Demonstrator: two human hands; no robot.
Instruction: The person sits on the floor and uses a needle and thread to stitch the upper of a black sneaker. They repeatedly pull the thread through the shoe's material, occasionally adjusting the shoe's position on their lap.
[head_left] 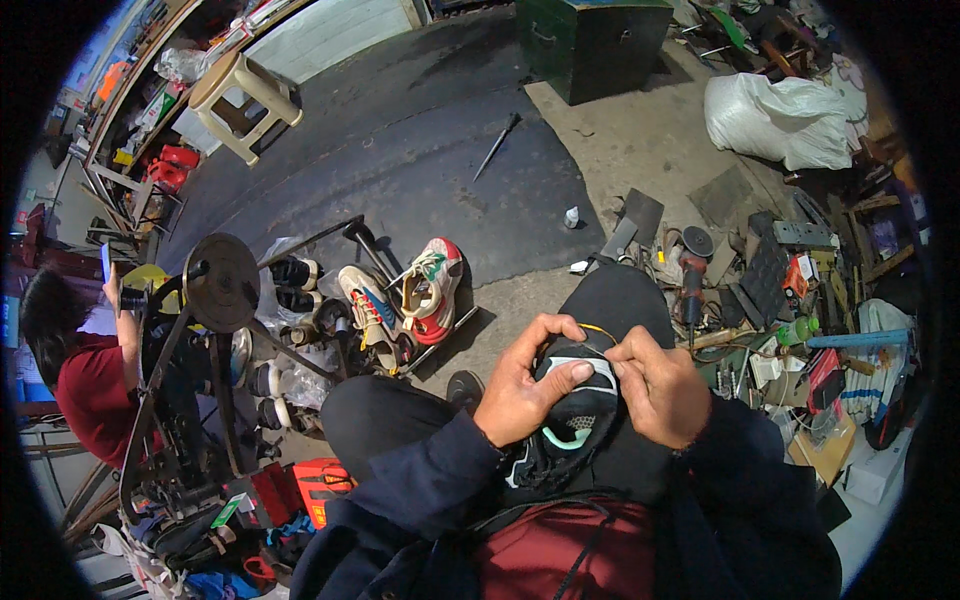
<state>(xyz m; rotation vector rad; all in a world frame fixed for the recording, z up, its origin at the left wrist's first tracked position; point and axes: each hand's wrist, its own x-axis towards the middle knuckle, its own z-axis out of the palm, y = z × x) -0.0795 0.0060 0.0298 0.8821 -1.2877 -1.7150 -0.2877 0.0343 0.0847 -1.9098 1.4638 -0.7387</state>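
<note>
A black shoe [577,408] with pale grey trim and a mint-green lining rests on my lap, its opening toward me. My left hand [528,385] is closed on the shoe's left side, thumb across the pale trim and fingers bent over the far end. My right hand [660,388] is closed in a pinch at the shoe's right edge. A thin thread [598,330], yellowish along its far curve, runs between the fingertips of both hands. Whether a needle is in the pinch is too small to see.
A pair of colourful sneakers [432,290] lies ahead left, near a black hand-wheel machine [222,283]. Further left sits a person in a dark red top [95,400]. An angle grinder [693,265] and piled tools lie right. A stool [240,100] and green chest [590,45] stand beyond.
</note>
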